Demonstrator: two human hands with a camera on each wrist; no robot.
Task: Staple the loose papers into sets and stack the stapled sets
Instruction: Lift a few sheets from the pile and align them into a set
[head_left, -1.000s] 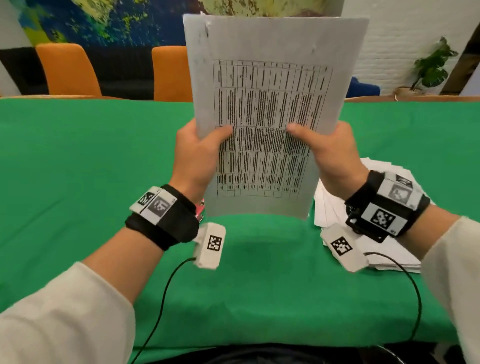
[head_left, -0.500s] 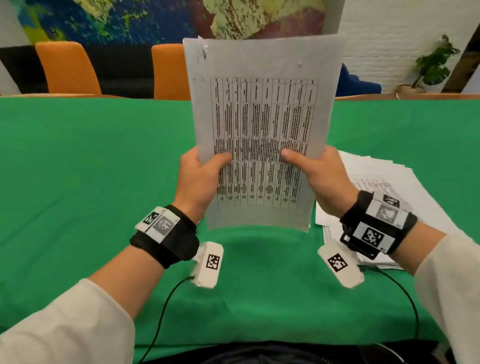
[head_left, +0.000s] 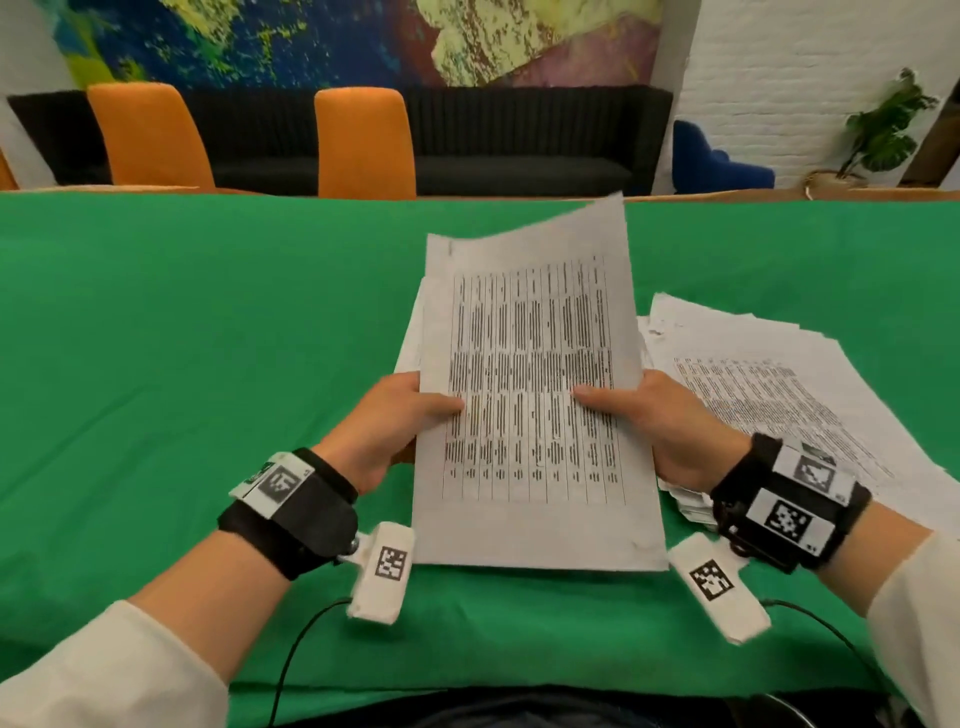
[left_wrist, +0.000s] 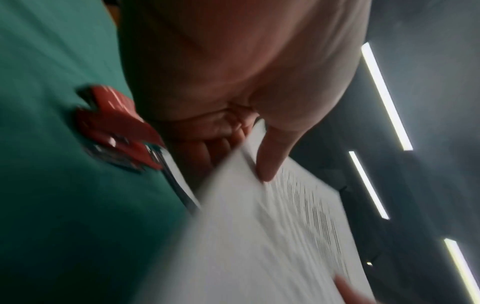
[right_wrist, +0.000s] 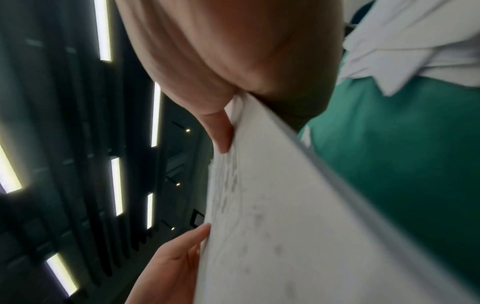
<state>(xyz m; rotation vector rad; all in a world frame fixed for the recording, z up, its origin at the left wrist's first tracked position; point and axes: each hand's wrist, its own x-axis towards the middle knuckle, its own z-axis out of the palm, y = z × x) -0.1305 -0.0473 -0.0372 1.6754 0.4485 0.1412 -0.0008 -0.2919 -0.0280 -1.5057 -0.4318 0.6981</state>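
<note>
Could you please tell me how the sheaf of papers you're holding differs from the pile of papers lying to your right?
The held sheaf is gripped by the left hand and right hand with its edges squared; the pile lies flat on the green table, fanned and untidy. Both are white pages printed with tables.

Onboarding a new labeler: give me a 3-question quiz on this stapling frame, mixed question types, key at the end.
1. True or false: both hands hold the printed set of papers above the green table.
2. Multiple choice: the loose paper pile lies (A) to the person's right of the held set, (B) to its left, (C) on an orange chair.
3. Short answer: which view shows the red stapler, and where is it?

Key
1. True: the left hand and right hand each pinch a side edge, thumb on top.
2. A.
3. The left wrist view; it lies on the table beside the left hand.
</note>
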